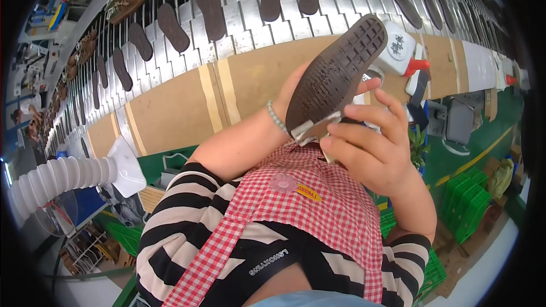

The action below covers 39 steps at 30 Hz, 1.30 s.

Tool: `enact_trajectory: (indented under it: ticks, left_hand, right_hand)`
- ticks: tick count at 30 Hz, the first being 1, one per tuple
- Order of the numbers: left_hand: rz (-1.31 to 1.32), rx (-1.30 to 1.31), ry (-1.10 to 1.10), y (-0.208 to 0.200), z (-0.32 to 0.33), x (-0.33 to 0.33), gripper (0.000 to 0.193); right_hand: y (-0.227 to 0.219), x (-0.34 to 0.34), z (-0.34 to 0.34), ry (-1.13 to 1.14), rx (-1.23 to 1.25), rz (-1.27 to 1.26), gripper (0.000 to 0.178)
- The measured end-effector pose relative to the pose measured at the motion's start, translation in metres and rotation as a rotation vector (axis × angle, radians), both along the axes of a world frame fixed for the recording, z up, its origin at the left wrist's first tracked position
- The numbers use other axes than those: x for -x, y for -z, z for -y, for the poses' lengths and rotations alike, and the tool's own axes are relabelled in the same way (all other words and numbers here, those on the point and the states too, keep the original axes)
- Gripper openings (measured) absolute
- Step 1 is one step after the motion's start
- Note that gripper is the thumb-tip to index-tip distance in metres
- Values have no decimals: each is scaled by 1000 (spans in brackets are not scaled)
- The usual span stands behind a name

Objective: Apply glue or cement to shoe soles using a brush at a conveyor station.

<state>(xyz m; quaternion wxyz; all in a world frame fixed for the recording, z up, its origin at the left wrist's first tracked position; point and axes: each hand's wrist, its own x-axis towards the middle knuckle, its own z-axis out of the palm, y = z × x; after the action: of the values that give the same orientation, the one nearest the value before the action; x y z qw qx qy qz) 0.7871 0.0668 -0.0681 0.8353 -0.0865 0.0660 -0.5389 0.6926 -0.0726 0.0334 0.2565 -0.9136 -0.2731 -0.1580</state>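
Observation:
A dark brown shoe sole (pixel 338 71) with a blocky tread is tilted up in front of my chest, tread side toward me. My left hand (pixel 291 90), with a beaded bracelet at the wrist, grips it from behind. One fingertip shows past its right edge; the other fingers are hidden. Pale strips (pixel 318 123) lie along the lower end of the sole; whether they belong to a shoe upper, I cannot tell. My right hand (pixel 369 142) is at that lower right edge, fingers bent and thumb drawn in. A small pale thing at its fingertips is too unclear to name.
Beyond a cardboard-covered ledge (pixel 250 88), a slatted metal conveyor (pixel 244 8) carries several dark soles and brown laced shoes (pixel 128 3). A white container with a red spout (pixel 398 48) stands on the ledge. A white ribbed duct (pixel 74 179) is at left, green crates (pixel 463 202) at right.

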Motion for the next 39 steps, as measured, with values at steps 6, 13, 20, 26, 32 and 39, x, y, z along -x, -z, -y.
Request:
enact_trajectory:
  ticks: [6,13,20,26,32,39]
  left_hand:
    - [76,-80,-1,-11,0,-1,53]
    - [181,12,-213,-10,4,-3,45]
    - [403,48,-358,2,11,-6,58]
    - [352,70,-305,-10,4,-1,70]
    - [329,50,-286,-11,7,8,67]
    - [47,147,-28,-7,-3,9,56]
  right_hand:
    - [-4,2,2,-44,17,21,24]
    - [-26,21,12,188,97,43,35]
    - [-2,30,-16,340,-442,-375,48]
    - [-7,28,-2,431,-278,-150,47]
    - [-6,24,3,455,-213,-77,45]
    - [-17,21,10,370,-216,-108,45]
